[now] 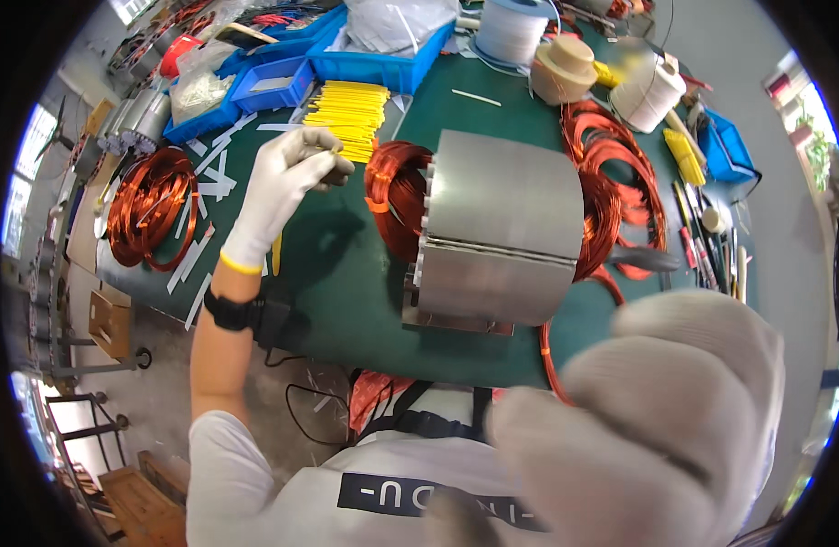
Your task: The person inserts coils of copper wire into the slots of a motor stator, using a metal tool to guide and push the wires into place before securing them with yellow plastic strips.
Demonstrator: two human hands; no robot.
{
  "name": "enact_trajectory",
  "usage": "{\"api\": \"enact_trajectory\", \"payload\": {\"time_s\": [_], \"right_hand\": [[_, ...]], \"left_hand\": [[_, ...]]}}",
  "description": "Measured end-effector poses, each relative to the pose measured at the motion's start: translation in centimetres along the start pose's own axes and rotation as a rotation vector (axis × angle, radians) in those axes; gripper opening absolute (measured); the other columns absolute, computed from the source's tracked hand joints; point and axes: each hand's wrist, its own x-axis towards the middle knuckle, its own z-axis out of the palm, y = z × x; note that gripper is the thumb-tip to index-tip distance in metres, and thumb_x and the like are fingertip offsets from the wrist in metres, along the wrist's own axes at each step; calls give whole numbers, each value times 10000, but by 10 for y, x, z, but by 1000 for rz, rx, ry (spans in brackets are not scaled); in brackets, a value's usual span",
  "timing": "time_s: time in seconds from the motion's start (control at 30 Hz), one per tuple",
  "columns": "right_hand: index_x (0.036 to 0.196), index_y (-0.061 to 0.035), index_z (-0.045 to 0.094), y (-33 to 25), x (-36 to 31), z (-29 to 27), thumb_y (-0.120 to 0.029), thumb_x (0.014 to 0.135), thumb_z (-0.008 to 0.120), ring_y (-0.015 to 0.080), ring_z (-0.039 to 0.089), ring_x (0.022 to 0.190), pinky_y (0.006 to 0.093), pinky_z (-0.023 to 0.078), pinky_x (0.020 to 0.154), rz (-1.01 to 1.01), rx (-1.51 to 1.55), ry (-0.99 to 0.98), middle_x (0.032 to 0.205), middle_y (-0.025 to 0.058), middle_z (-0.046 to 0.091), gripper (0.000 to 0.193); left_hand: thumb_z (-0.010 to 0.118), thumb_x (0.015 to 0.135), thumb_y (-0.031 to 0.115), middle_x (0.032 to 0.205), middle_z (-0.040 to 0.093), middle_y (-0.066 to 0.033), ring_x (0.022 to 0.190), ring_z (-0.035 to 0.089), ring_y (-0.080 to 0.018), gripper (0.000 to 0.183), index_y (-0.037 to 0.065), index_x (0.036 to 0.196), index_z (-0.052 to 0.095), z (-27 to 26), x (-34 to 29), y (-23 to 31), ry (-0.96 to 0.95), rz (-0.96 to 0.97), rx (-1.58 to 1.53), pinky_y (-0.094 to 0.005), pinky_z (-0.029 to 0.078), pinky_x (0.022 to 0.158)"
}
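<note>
My left hand [296, 173], in a white glove, hovers beside a fan of yellow strips [351, 114]. Its thumb and fingers are pinched together, and whatever they may hold is too small to make out. Close to the camera, my gloved right hand [647, 410] looms large and blurred, its fingers curled in; anything inside is hidden. Between and beyond the hands, a grey metal motor stator [502, 219] lies on its side on the green worktable [319, 310]. Copper wire coils [397, 196] bulge from its left end, and more red-brown coils [620, 173] spread out at its right.
A loose copper coil [152, 208] and scattered white strips [217, 173] lie at the left. Blue bins [374, 73] stand at the back. Thread spools [647, 96] are at the back right, above pens and tools [702, 242] along the right edge.
</note>
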Motion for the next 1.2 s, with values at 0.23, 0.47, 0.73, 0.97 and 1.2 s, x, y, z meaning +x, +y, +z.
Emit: {"api": "enact_trajectory", "payload": {"time_s": [0.23, 0.47, 0.73, 0.97, 1.2], "right_hand": [[908, -80, 694, 3, -27, 1, -65, 657, 694, 304, 623, 868, 425, 500, 819, 23, 167, -153, 977, 107, 654, 252], [1228, 20, 629, 78, -88, -5, 19, 806, 631, 364, 614, 1096, 429, 457, 1022, 706, 62, -253, 1172, 187, 658, 422], [899, 40, 684, 138, -128, 11, -306, 1015, 618, 82, 524, 602, 268, 395, 563, 1208, 627, -652, 671, 0, 583, 371], [878, 5, 662, 123, -86, 12, -233, 949, 682, 61, 510, 605, 276, 426, 568, 1170, 473, -829, 665, -17, 568, 250], [845, 47, 636, 129, -95, 6, -246, 959, 643, 83, 512, 632, 280, 429, 579, 1159, 502, -788, 670, 13, 589, 315]], "left_hand": [[613, 1040, 231, 1002, 723, -84, 772, 698, -118, 280, 19, 1223, 609, 18, -50, -5, 250, -173, 23, -233, 543, 689], [638, 992, 41, 1009, 724, -68, 914, 687, -157, 164, 28, 1147, 691, 9, -86, -9, 219, 149, 253, -284, 537, 794], [704, 841, -55, 971, 725, -105, 870, 688, -280, 269, 24, 1096, 734, 7, -91, -18, 93, 622, 509, -372, 547, 759], [708, 746, 3, 827, 638, -56, 795, 657, -290, 315, 126, 1033, 748, 33, -81, -24, 5, 642, 586, -413, 522, 678], [676, 777, 64, 808, 620, -43, 764, 638, -261, 262, 97, 1027, 749, 47, -71, -21, -25, 647, 635, -409, 485, 626]]}}
